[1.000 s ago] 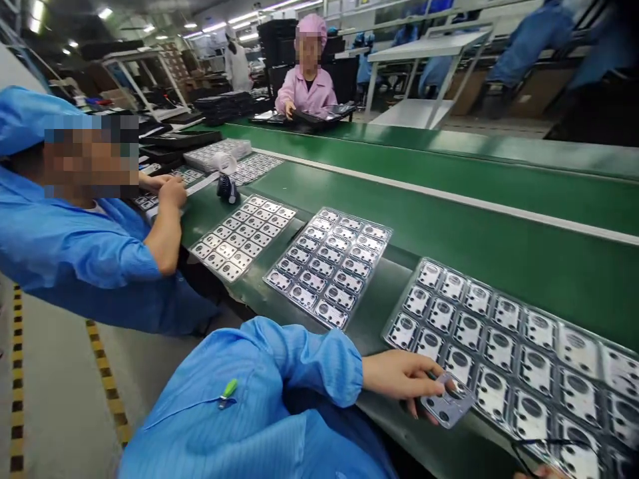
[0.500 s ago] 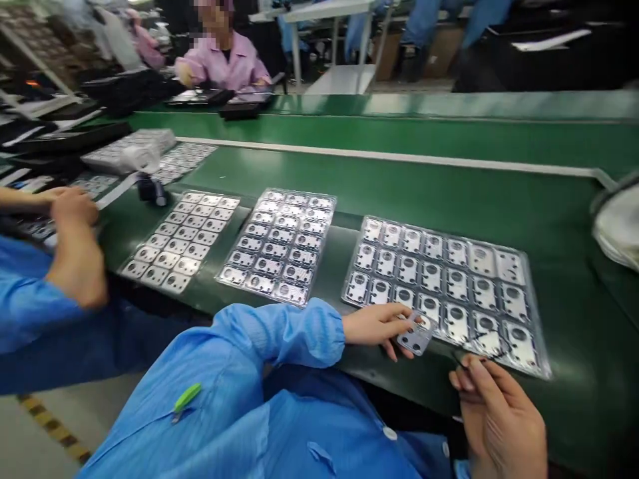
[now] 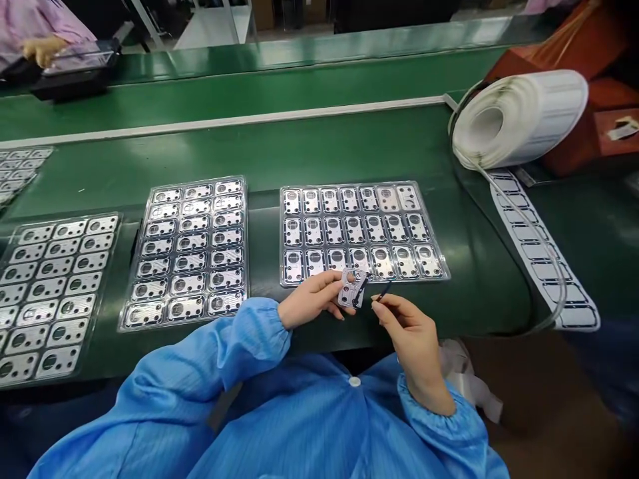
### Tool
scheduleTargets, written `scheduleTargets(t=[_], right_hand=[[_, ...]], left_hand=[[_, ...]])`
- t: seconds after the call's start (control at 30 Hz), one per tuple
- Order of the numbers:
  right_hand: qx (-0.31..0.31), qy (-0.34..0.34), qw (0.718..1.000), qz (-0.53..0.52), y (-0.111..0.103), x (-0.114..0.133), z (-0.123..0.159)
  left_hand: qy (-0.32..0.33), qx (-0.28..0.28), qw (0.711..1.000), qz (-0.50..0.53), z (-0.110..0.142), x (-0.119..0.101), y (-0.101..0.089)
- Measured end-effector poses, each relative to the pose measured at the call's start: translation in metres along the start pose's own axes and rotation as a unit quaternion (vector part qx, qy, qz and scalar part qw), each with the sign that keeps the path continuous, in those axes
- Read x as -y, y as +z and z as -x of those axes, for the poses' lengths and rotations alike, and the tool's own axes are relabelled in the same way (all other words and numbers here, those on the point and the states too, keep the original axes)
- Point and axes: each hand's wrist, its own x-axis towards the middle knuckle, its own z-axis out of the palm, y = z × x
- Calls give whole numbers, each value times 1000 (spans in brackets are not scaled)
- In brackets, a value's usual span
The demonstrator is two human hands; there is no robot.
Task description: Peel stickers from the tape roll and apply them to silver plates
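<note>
My left hand (image 3: 317, 298) pinches a small silver plate with round holes (image 3: 348, 290) by its left side. A dark strip lies along the plate's right edge, partly standing off it. Close by on the right, my right hand (image 3: 410, 332) has thumb and forefinger closed on a thin black strip (image 3: 384, 290), whose tip points up towards the plate. Whether this strip is soft or a tool is too small to tell. Just behind both hands lies a clear plastic tray (image 3: 434, 235) filled with rows of similar silver plates.
Two more filled trays, a middle tray (image 3: 243, 253) and a left tray (image 3: 108, 259), lie on the green bench (image 3: 319, 150). At right, a white label roll (image 3: 524, 116) trails a label strip (image 3: 539, 259) beside a cable. A co-worker's hand (image 3: 44, 50) is at the far left.
My view has swung right, bringing the label roll into sight. My hands have come closer together; the plate is now tilted up, with a dark strip along its edge.
</note>
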Motion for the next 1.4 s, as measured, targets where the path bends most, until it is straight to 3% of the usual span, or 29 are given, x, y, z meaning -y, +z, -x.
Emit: scheduleTargets(t=[0.37,0.53,0.73,0.93,1.17,1.4], right_hand=[[6,-57,997,47,7,6,3],[4,-125,992,29,2,4,6],[49,-199,975,79,2,10,6],[44,-158,983,78,10,10,6],[-12,-30,999,30,2,-3,0],[17,-22,999,35,7,4,1]], left_hand=[[13,12,1000,1,-2,1,-1],[16,17,1000,-12,-2,2,-1],[19,11,999,-39,-2,1,0],[32,10,998,-44,-1,0,1],[3,0,1000,-24,-2,-1,2],[3,-1,1000,-12,1,-5,6]])
